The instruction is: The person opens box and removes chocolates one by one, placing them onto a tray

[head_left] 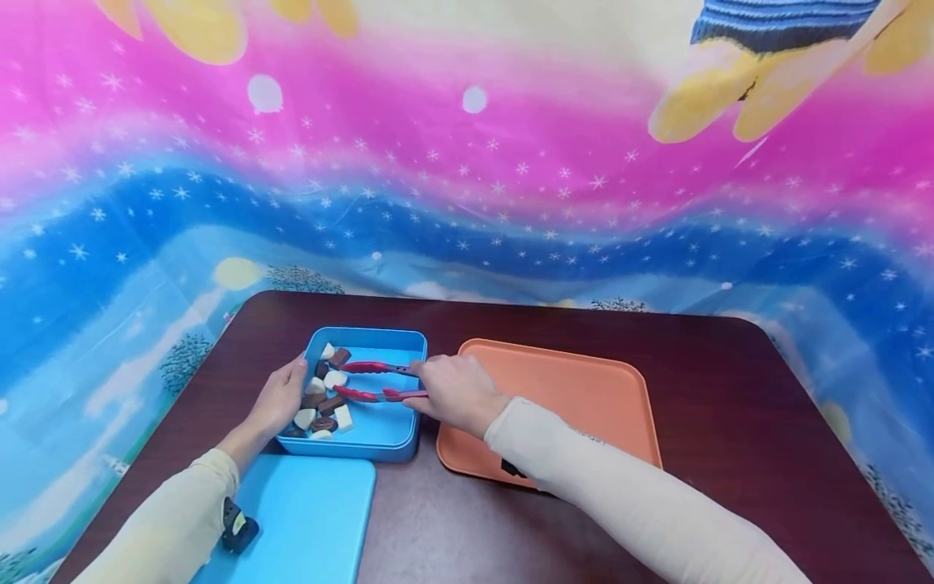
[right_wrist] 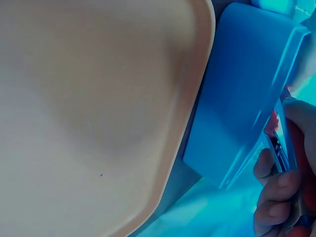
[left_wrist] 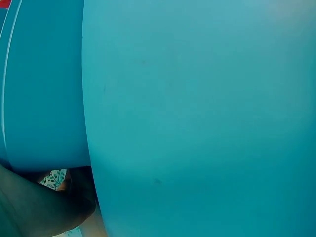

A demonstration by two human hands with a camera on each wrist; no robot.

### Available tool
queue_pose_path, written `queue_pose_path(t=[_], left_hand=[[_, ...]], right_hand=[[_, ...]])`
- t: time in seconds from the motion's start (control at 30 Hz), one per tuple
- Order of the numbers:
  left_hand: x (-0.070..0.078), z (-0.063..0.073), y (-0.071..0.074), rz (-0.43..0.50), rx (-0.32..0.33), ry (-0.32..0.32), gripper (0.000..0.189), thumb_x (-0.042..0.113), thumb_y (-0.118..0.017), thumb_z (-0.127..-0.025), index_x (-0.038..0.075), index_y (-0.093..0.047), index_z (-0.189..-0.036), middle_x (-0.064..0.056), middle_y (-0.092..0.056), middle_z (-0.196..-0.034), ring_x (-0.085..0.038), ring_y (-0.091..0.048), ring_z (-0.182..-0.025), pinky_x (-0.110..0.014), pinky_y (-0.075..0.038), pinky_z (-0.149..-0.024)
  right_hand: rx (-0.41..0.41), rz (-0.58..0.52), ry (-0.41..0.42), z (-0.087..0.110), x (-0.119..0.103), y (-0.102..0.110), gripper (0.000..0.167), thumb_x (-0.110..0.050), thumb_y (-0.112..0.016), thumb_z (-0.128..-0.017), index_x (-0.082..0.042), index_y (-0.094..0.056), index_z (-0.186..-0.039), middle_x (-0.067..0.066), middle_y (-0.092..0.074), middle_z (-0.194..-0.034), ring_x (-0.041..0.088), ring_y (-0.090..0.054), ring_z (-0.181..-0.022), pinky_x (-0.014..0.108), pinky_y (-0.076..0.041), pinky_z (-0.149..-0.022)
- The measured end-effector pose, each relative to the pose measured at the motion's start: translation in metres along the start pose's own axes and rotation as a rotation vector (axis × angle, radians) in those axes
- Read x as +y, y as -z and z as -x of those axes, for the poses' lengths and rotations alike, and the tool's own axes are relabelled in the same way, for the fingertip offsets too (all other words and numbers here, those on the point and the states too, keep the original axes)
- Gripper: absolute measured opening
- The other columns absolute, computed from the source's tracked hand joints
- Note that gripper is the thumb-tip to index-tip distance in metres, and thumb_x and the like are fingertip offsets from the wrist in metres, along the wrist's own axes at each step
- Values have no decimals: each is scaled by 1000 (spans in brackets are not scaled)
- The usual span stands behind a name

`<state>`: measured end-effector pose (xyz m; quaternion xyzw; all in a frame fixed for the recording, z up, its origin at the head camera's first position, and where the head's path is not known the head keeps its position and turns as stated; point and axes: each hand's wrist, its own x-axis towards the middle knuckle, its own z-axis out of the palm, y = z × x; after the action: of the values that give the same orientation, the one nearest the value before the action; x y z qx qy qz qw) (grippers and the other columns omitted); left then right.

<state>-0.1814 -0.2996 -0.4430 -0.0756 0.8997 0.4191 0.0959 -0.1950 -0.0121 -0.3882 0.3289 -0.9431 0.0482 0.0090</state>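
Observation:
A blue rectangular box [head_left: 401, 435] holds several chocolates, white, brown and dark, gathered along its left side. My left hand [head_left: 280, 395] grips the left wall of this box, its fingers at the rim. In the head view my right hand [head_left: 458, 393] holds a pair of tongs [head_left: 404, 396] with red tips, reaching over the right wall into the box. The tong arms stand apart, and a white round chocolate [head_left: 336, 380] lies near their tips. Curled fingers [right_wrist: 281, 186] around the tongs show in the right wrist view.
An orange tray [head_left: 562, 381] lies right of the box, under my right forearm. A flat light-blue lid [head_left: 314, 503] lies in front of the box, below my left forearm. The dark brown table [head_left: 700, 381] meets a colourful printed cloth [head_left: 511, 203] behind.

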Motion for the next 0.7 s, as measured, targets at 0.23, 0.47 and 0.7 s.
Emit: queue_pose_path(t=[0.23,0.47,0.7], left_hand=[[0,-1,-1,2,-7,-6,67,47,-10,-110,3,-6,-162,-29,-16,-166,-52,-15,-152,-70,-20,-120],[-3,3,-2,19,-17,-43,64,46,-12,-111,10,-11,-163,-29,-21,-165,-54,-28,-148,-73,-28,-115],[-2,1,-4,30,-12,-34,64,48,-14,-111,11,-11,-163,-28,-23,-165,-54,-31,-147,-74,-28,-114]], right_hand=[[-16,-9,1,-4,-3,-4,41,-52,-69,-92,-19,-72,-116,-2,-71,-84,10,-58,-63,19,-41,-43],[-29,-22,-13,-4,-5,-7,42,-51,-70,-92,-20,-72,-119,-4,-71,-81,8,-56,-60,17,-42,-43],[-11,-28,-24,-3,-3,-7,42,-50,-70,-92,-19,-73,-120,-3,-72,-82,9,-54,-60,17,-41,-44]])
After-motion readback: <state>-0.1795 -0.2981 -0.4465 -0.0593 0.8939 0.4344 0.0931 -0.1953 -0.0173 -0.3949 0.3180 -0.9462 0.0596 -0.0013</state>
